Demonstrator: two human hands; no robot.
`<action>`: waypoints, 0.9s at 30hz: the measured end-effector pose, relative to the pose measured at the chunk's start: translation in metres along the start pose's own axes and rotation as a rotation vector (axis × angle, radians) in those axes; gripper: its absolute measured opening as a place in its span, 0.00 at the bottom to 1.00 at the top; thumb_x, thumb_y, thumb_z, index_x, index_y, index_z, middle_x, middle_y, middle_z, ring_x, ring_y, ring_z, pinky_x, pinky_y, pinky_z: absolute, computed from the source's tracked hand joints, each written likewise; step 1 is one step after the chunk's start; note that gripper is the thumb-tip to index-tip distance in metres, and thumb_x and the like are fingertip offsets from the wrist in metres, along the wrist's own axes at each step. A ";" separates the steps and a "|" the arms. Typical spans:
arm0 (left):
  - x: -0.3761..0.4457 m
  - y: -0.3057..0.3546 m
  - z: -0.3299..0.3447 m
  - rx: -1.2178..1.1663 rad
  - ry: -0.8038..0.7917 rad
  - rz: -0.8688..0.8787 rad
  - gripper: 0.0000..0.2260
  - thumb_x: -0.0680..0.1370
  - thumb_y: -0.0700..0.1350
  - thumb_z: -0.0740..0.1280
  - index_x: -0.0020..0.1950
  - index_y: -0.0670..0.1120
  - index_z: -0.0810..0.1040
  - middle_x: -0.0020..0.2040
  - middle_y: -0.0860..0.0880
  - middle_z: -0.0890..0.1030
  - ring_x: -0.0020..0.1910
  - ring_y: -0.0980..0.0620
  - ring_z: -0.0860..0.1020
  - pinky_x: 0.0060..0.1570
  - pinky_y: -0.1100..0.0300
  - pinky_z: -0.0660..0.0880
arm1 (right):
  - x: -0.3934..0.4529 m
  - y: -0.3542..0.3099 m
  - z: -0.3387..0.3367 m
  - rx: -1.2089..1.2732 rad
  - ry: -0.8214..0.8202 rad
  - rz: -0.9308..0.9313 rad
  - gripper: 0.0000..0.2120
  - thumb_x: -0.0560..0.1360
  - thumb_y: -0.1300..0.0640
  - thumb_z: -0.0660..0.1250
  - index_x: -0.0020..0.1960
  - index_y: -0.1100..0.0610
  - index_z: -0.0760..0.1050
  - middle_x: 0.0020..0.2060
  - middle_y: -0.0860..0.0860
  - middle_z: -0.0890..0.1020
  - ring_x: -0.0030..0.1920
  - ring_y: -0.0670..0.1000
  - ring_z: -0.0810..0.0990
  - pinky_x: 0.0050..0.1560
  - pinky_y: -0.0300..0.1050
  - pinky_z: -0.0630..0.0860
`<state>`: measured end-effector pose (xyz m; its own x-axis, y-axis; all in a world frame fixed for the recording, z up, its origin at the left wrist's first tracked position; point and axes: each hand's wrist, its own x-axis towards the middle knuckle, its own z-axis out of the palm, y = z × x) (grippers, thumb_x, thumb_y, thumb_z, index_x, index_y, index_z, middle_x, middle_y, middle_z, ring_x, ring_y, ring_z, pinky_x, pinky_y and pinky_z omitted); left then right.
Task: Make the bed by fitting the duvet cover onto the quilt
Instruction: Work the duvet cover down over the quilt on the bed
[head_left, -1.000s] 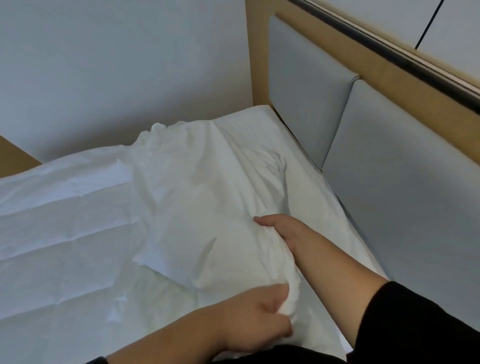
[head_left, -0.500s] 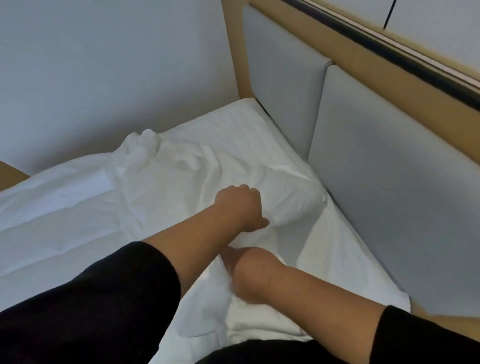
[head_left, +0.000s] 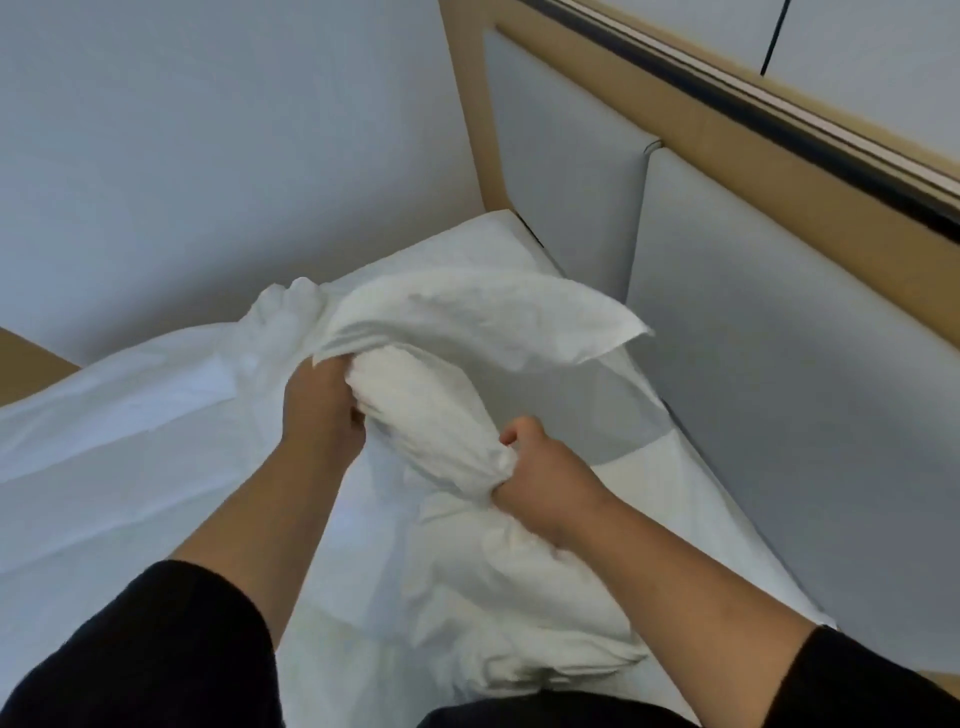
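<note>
Raised since earlier by both hands (head_left: 545, 467): quilt (head_left: 426, 410) roll, diagonal.

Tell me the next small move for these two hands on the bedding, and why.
Probably push the bunched quilt corner deeper toward the cover's lifted corner. The left hand holds the duvet cover open, the right hand grips the quilt's end, and that flap hangs loose, unfilled, near the headboard.

plain pale wall (head_left: 208, 156) at left | tan wooden headboard frame (head_left: 470, 104) | two grey padded panels (head_left: 779, 389) at right
</note>
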<state>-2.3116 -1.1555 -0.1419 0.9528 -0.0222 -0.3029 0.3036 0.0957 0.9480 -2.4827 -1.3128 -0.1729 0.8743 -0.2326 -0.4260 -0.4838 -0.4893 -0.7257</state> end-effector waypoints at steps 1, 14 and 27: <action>-0.007 -0.010 -0.020 -0.216 0.068 -0.063 0.07 0.79 0.39 0.66 0.56 0.45 0.81 0.51 0.49 0.85 0.50 0.51 0.84 0.46 0.58 0.81 | 0.000 -0.012 0.000 -0.092 -0.042 -0.060 0.18 0.74 0.52 0.68 0.60 0.48 0.66 0.48 0.49 0.79 0.47 0.54 0.79 0.41 0.47 0.73; -0.066 -0.123 -0.203 0.396 0.397 -0.602 0.20 0.75 0.42 0.69 0.64 0.39 0.70 0.51 0.40 0.79 0.47 0.40 0.82 0.39 0.46 0.84 | -0.036 -0.047 0.102 -0.822 -0.509 -0.372 0.13 0.75 0.47 0.65 0.50 0.51 0.63 0.37 0.46 0.67 0.43 0.54 0.71 0.40 0.48 0.66; -0.113 -0.086 -0.146 -0.175 0.068 -0.663 0.10 0.73 0.37 0.70 0.54 0.38 0.77 0.43 0.41 0.83 0.44 0.39 0.84 0.44 0.51 0.81 | -0.014 -0.067 0.099 0.178 -0.534 0.331 0.18 0.76 0.41 0.69 0.53 0.56 0.81 0.49 0.53 0.86 0.49 0.52 0.84 0.57 0.52 0.82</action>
<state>-2.4461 -1.0157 -0.2036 0.5619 -0.0698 -0.8243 0.8110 0.2429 0.5323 -2.4660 -1.1939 -0.1719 0.5604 0.1252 -0.8187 -0.7633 -0.3058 -0.5692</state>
